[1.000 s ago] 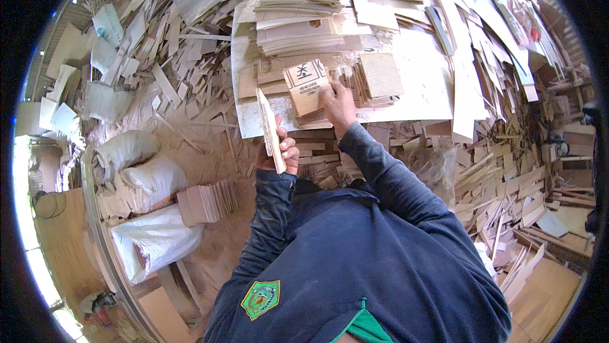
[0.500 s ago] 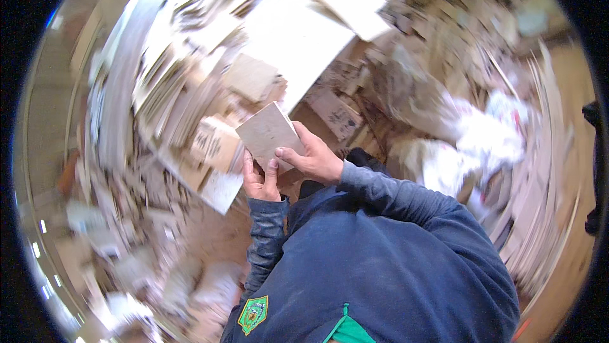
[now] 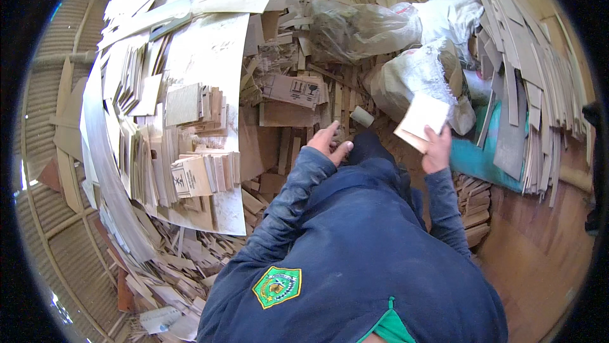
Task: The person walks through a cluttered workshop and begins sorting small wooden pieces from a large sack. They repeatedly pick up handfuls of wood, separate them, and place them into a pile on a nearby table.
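Note:
My right hand [image 3: 437, 150] is closed on a pale square wooden board [image 3: 426, 116], its thumb pressed on the near edge. A brownish strip shows along that edge; whether it is a second piece I cannot tell. The board is held in front of a white woven sack [image 3: 409, 79]. Over my lap, my left hand [image 3: 330, 144] holds nothing, its fingers and thumb apart. Left of it lies a large white sheet [image 3: 222, 57] bearing stacks of small boards, among them a greyish stack [image 3: 183, 104] and a stack with a printed brown face [image 3: 191, 177].
Printed cardboard [image 3: 292, 91] and a short pale roll [image 3: 362, 116] lie ahead of my lap. Filled plastic bags [image 3: 361, 29] stand beyond. Long wood strips [image 3: 539, 89] pile up at the right above teal sheeting [image 3: 472, 162]. Scraps [image 3: 190, 260] cover the floor at left.
My hands have parted. The right one has carried the square board off to the right, toward the sacks; the left has let go of it. The view has turned right.

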A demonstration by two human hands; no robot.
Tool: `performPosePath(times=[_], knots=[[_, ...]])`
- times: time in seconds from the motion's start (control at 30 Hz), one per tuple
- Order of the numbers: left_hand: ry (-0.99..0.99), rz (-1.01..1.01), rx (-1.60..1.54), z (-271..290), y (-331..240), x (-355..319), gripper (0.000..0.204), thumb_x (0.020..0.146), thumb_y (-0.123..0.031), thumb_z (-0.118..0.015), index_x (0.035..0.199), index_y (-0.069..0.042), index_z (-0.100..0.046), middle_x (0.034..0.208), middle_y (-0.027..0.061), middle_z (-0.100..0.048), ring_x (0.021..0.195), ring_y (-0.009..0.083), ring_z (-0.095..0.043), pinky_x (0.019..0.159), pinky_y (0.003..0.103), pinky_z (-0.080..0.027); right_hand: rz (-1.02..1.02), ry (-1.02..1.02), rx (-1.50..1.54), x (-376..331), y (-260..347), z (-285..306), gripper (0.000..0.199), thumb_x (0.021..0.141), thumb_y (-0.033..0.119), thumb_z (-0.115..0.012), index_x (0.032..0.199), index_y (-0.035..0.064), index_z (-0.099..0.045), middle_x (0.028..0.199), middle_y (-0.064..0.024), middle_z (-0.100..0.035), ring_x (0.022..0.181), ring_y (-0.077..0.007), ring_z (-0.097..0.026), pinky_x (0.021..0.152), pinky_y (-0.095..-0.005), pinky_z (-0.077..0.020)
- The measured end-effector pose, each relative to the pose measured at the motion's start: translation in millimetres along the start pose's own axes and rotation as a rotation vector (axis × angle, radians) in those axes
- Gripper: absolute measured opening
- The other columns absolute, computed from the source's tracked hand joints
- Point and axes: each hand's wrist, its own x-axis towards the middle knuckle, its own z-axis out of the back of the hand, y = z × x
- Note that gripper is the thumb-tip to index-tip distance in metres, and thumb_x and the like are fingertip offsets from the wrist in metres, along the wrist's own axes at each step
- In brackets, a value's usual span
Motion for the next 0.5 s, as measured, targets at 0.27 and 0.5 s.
performPosePath(times=[0.27,0.5], knots=[[0.144,-0.132,0.093,-45.6,-8.5,35.5,0.064,0.082,-0.032,-0.075,0.135,-0.007,-0.051,0.112,0.0176,-0.063,0.091,0.0218,-0.066,0.078,0.033,-0.056,0.14,-0.353,0.045,21.0,11.5,122.5,0.049,0.084,-0.004,-0.062,0.129,-0.0008,-0.046,0.114,-0.0097,-0.061,0.101,-0.0214,-0.061,0.088,-0.0359,-0.049],[0.294,-0.233,0.204,-91.6,-67.5,96.3,0.054,0.083,-0.039,-0.071,0.133,-0.022,-0.057,0.124,0.0227,-0.056,0.11,0.0325,-0.06,0.092,0.038,-0.051,0.277,-0.443,-0.325,67.3,52.1,157.8,0.055,0.083,0.0,-0.063,0.134,-0.0052,-0.044,0.123,-0.0153,-0.058,0.107,-0.0225,-0.058,0.093,-0.034,-0.0451]])
